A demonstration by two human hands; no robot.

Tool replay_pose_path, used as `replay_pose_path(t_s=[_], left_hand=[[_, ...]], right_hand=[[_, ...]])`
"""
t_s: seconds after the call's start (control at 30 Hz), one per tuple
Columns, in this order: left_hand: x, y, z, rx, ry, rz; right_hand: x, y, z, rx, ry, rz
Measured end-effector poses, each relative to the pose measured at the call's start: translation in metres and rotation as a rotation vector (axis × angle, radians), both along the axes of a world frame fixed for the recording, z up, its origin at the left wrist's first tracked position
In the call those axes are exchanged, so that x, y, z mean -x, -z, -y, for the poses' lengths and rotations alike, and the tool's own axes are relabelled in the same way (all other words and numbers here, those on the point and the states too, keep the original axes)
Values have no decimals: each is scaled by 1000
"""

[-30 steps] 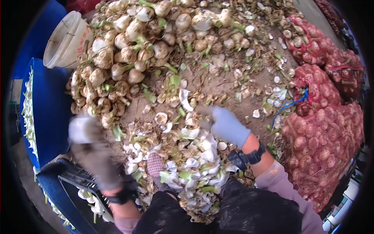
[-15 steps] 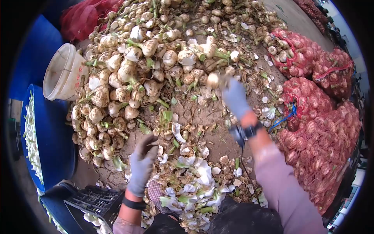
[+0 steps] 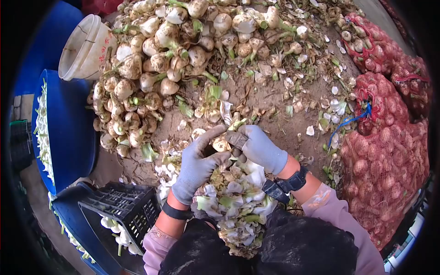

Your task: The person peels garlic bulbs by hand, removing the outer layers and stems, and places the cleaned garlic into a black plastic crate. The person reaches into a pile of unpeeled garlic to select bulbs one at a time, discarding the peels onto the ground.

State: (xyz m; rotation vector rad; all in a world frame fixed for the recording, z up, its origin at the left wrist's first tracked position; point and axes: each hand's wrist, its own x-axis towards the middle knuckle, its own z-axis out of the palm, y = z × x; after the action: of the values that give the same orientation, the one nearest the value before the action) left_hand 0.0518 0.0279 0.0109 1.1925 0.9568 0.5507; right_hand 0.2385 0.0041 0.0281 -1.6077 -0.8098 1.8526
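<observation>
Both hands wear dirty grey-blue gloves and meet at the centre over a heap of peeled skins (image 3: pixel 238 197). A garlic bulb (image 3: pixel 222 144) with a green stem sits between them. Curled round its left side are the fingers of my left hand (image 3: pixel 197 162). My right hand (image 3: pixel 259 146) closes on its right side and stem, fingers bent. Part of the bulb is hidden by the gloves. Beyond the hands lies a large pile of unpeeled, soil-marked bulbs (image 3: pixel 167 34).
A white bucket (image 3: pixel 98 50) and a blue tub (image 3: pixel 68 133) of white pieces stand left. At lower left is a black crate (image 3: pixel 123 201) with white bulbs. Red net sacks (image 3: pixel 385 169) line the right side. A blue cord (image 3: pixel 350 121) lies beside them.
My right hand has come back from the pile with a bulb. My left hand has moved up and right to meet it, and both now hold the bulb. The view has shifted.
</observation>
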Motion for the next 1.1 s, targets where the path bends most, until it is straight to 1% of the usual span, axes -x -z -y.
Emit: replay_pose_path(t_s=[0.03,0.07,0.1,0.13,0.17,0.23,0.27,0.3,0.33,0.37,0.4,0.43,0.47,0.5,0.53,0.57,0.6,0.63,0.67,0.7,0.77,0.8,0.83,0.9,0.93,0.97,1.0,1.03,1.1], left_hand=[[6,6,4,-59,8,-23],[9,8,6,-52,8,-27],[12,10,7,-126,34,-55],[14,10,8,-201,61,-82],[14,8,9,-196,58,-84],[11,-3,10,255,-62,115],[9,1,15,315,-103,178],[12,2,16,319,-102,173],[15,2,16,450,-134,276],[17,3,17,581,-169,381],[16,9,19,514,-153,366],[17,10,19,514,-159,365],[17,11,18,522,-157,336],[16,9,17,528,-155,308],[8,3,17,458,-238,304],[9,0,16,461,-234,303],[12,-2,14,363,-80,132],[13,-3,13,260,74,-38],[12,-5,15,340,-21,-60],[17,4,14,341,-20,-62],[30,30,9,166,-120,-161],[18,10,7,182,-228,-226],[17,17,6,47,-222,-181],[14,18,10,-352,89,-206],[9,6,6,-411,168,-271],[13,12,7,103,117,-117],[11,4,0,201,17,-36],[11,-12,-9,299,-86,43],[32,-44,-33,367,-354,307]], right_hand=[[3,-2,3,5,-13,8],[3,11,11,-13,-9,-95],[4,15,15,-9,-10,-98],[5,18,19,1,39,-162],[6,19,22,11,86,-224],[8,21,25,26,94,-202],[11,31,27,-103,36,-10],[14,34,27,-232,-21,183],[11,34,26,-314,-163,440],[12,30,28,-311,-163,439],[15,26,29,-440,-208,621],[18,25,30,-570,-253,801],[19,34,32,-677,-238,817],[24,49,35,-679,-241,812],[30,63,35,-650,-22,543],[31,74,38,-605,195,275],[29,68,37,-602,199,278],[25,58,33,-417,117,235],[22,51,31,-234,33,188],[21,50,32,-233,35,187],[20,48,32,-102,13,-6],[22,41,35,-106,96,-128],[25,49,39,-188,107,-73],[27,61,46,-436,8,23],[16,56,42,-444,12,54],[9,47,39,-354,-172,149],[3,42,37,-259,-353,238],[-5,40,31,-263,-347,252],[-25,39,19,-326,-501,866]])
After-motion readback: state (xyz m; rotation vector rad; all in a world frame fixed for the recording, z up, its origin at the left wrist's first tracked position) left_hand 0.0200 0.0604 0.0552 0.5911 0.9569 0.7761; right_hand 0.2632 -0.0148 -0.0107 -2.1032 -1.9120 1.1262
